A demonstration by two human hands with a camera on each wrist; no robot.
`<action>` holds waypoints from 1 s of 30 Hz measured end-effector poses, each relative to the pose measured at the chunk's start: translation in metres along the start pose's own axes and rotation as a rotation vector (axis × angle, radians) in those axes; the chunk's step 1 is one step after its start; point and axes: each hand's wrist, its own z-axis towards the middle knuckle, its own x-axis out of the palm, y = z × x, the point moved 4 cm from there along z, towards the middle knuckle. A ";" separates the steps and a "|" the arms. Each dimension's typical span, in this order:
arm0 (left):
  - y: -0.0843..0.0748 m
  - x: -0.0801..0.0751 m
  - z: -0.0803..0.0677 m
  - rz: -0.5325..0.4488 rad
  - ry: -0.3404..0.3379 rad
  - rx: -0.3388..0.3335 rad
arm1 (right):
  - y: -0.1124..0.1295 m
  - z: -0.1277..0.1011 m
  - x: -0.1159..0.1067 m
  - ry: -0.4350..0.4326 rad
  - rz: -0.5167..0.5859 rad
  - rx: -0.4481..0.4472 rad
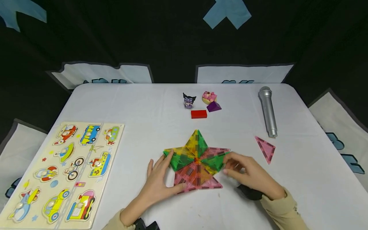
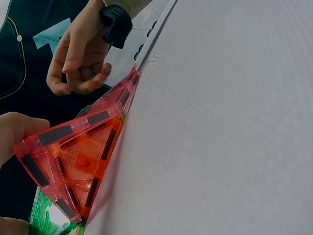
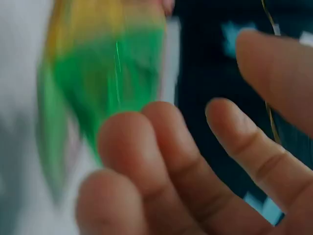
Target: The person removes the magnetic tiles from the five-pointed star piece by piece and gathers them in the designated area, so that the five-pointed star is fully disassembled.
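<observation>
A flat star of translucent magnetic triangle tiles (image 1: 197, 159) in green, yellow and pink lies on the white table (image 1: 143, 105). My left hand (image 1: 165, 169) rests on the star's left side, fingers spread over a green tile and thumb along a pink tile (image 2: 73, 156). At the star's right tip my right hand (image 1: 234, 164) hovers with loosely curled fingers (image 3: 161, 161) that hold nothing. The green tile (image 3: 102, 83) is a blur in the right wrist view. In the left wrist view the right hand (image 2: 80, 58) hangs just beyond the pink tile's far corner.
A loose pink triangle tile (image 1: 265, 148) lies right of the star, below a silver microphone (image 1: 268, 110). Behind the star stand a red block (image 1: 198, 114), a purple block (image 1: 213, 106), a small figure (image 1: 188, 100) and a pink toy (image 1: 209, 96). A vehicle puzzle board (image 1: 66, 172) lies at left.
</observation>
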 end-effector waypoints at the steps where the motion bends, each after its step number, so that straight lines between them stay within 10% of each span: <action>1: 0.000 0.000 0.000 0.000 0.001 0.001 | 0.005 0.001 0.010 0.057 -0.011 -0.018; 8: -0.001 -0.001 0.000 0.010 -0.006 0.008 | 0.017 0.005 0.049 0.248 -0.072 -0.077; 30: -0.001 0.000 0.001 0.015 -0.003 -0.006 | 0.015 0.000 0.028 0.223 0.367 -0.117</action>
